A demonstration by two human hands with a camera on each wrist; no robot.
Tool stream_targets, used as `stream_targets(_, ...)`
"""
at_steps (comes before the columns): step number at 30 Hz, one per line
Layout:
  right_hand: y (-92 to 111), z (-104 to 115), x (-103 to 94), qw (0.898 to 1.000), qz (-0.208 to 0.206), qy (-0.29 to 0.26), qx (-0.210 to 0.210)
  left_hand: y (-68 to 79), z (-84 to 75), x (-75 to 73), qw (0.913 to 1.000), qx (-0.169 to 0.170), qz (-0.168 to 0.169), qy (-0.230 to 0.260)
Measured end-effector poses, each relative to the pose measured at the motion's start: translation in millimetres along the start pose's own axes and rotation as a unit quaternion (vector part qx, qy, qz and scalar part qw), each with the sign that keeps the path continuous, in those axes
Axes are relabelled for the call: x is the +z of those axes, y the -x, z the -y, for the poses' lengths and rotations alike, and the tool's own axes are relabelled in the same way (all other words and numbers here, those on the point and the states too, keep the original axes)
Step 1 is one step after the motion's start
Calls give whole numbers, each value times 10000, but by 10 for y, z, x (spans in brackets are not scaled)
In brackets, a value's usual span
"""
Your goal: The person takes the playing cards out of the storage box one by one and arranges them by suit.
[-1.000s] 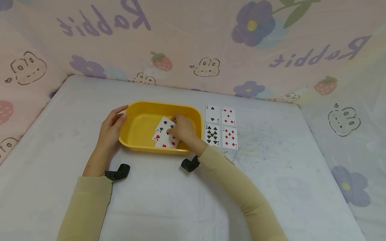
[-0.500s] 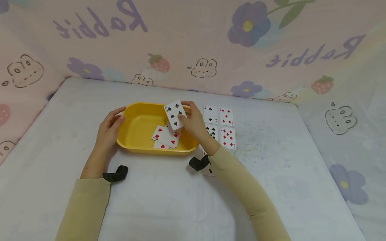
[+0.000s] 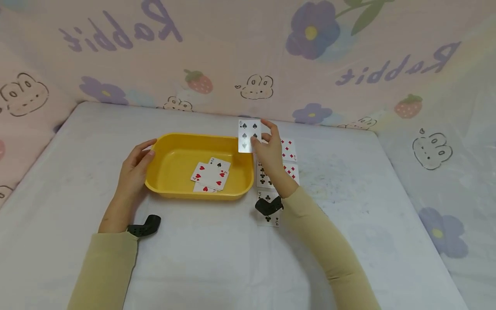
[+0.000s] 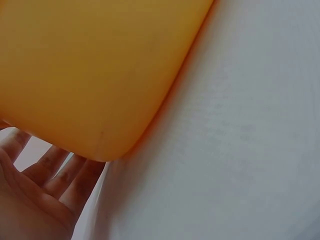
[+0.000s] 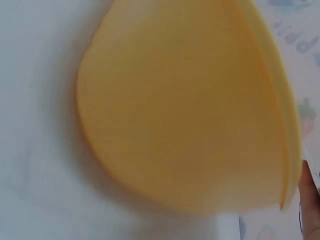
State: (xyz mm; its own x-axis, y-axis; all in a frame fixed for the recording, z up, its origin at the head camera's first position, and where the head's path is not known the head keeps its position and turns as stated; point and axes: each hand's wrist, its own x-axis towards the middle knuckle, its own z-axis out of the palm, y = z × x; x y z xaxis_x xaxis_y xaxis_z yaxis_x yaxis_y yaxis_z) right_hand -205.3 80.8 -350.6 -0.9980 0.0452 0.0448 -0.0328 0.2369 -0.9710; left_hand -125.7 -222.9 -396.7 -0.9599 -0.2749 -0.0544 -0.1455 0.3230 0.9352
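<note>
Between thumb and fingers my right hand (image 3: 270, 157) pinches a six of spades (image 3: 245, 136), held up over the right end of a yellow plastic tub (image 3: 155, 185). A few fingers of that hand show at the edge of the right wrist view, while the card is out of sight there. My left hand (image 3: 132, 170) rests against the tub's left end; its fingers (image 4: 65, 180) lie along the outer wall. Inside the tub are a four of hearts (image 3: 211, 175), a two of spades (image 3: 221, 164) and another red heart card (image 3: 201, 188), mostly covered.
Right of the tub, face-up cards lie in rows on the white-covered table (image 3: 201, 254): a three of clubs (image 3: 267, 220), a nine of clubs (image 3: 262, 177) and diamond cards (image 3: 289, 150), partly behind my right hand. A printed cloth (image 3: 217, 51) hangs behind.
My right hand has lifted the six of spades out of the tub and carried it right and away from me, uncovering the two of spades. The left hand stays at the tub.
</note>
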Motion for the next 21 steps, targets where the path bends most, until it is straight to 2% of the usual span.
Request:
stream_targets(8, -137, -185, -342, 9984, -444, -352, -71, -30, 6, -5, 9999, -116, 37, -75)
stream_targets(14, -225, -335, -623, 9932, -784, -851, 120, -36, 14, -4, 9998, -150, 8, -95)
stream_targets(18, -273, -421, -777, 9928, -1057, -455, 339, -36, 22, -5, 9999, -149, 14, -28)
stream_targets(21, -305, -476, -884, 9922, -1146, 111, 482, -38, 28, -1, 10000, -88, 31, 14)
